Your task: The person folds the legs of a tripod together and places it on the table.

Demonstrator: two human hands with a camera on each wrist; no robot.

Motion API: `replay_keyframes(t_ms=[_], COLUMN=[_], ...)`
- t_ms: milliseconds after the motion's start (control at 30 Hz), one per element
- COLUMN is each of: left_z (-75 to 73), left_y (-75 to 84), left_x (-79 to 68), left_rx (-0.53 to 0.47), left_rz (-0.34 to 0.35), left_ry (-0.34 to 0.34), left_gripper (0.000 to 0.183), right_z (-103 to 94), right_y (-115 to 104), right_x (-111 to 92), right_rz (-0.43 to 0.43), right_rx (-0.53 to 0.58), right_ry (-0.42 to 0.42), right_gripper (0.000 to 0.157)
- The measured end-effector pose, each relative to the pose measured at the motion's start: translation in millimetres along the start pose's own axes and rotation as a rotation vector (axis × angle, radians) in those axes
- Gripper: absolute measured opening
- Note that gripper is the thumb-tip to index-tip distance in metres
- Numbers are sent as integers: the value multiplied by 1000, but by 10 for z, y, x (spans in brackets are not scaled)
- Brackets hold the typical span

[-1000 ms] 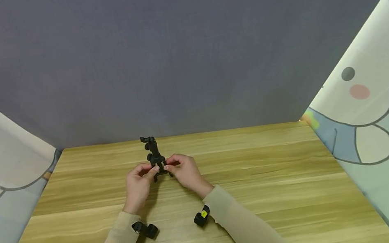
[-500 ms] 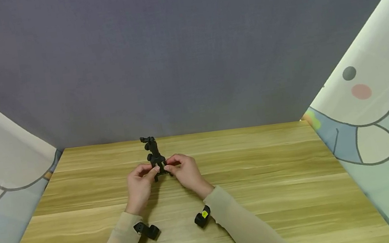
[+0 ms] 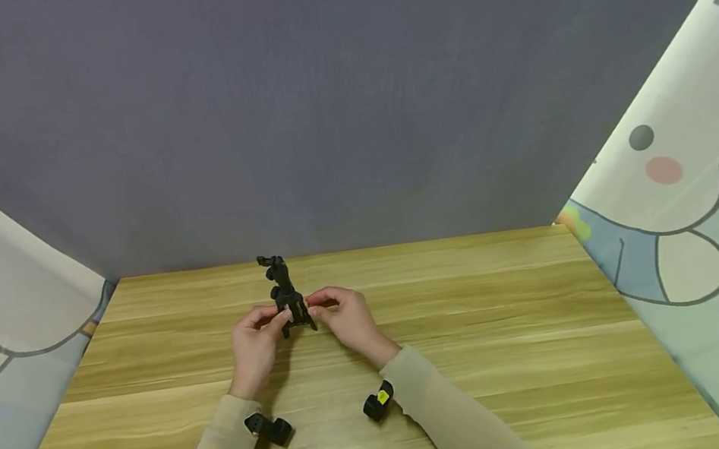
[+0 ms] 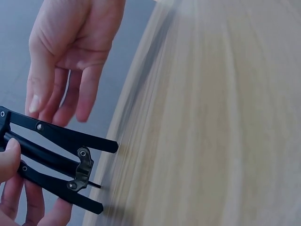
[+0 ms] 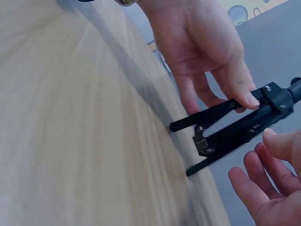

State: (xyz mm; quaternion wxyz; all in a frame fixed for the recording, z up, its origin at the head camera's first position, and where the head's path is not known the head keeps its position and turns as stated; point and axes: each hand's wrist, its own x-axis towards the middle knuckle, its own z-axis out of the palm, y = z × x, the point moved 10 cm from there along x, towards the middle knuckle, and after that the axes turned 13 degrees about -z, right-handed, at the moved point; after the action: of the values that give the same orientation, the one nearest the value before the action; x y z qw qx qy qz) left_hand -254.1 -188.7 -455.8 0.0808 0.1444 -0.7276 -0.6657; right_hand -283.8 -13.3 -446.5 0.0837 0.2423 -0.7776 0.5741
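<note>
A small black tripod (image 3: 291, 307) stands nearly upright toward the back of the table, leaning slightly left, its jointed arm on top. My left hand (image 3: 255, 350) pinches one leg between thumb and fingers, as the right wrist view also shows. Beside the opposite leg is my right hand (image 3: 351, 325), its thumb and fingers parted and loosely bent. In the right wrist view a small gap shows between the right hand (image 5: 273, 183) and the tripod (image 5: 235, 127). The legs are only partly spread, joined by a metal brace (image 4: 83, 167) low down. The third leg is hard to make out.
The wooden table (image 3: 523, 355) reaches back to a grey fabric wall (image 3: 329, 106) just behind the tripod. Printed cartoon panels (image 3: 682, 210) stand on both sides. Each wrist carries a black strapped camera (image 3: 375, 404).
The tripod has tilted a little to the left. My right hand has drawn slightly right, off the leg it was touching. The left hand keeps its pinch.
</note>
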Motion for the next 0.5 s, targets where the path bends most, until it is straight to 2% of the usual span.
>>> replay_keyframes(t_ms=[200, 267, 333, 500], left_z=[-20, -20, -6, -6], left_y=[23, 29, 102, 80], left_x=[10, 18, -8, 46], left_rx=[56, 82, 116, 138], left_rz=[32, 42, 40, 8], left_ry=[-11, -33, -69, -152], left_gripper=[13, 16, 19, 25], right_z=[-105, -131, -151, -187], right_y=[-30, -18, -3, 22], right_x=[-13, -25, -38, -64], right_rz=[-16, -9, 0, 2], right_rx=[-14, -14, -9, -10], right_ry=[0, -3, -5, -2], right_gripper=[18, 19, 19, 20])
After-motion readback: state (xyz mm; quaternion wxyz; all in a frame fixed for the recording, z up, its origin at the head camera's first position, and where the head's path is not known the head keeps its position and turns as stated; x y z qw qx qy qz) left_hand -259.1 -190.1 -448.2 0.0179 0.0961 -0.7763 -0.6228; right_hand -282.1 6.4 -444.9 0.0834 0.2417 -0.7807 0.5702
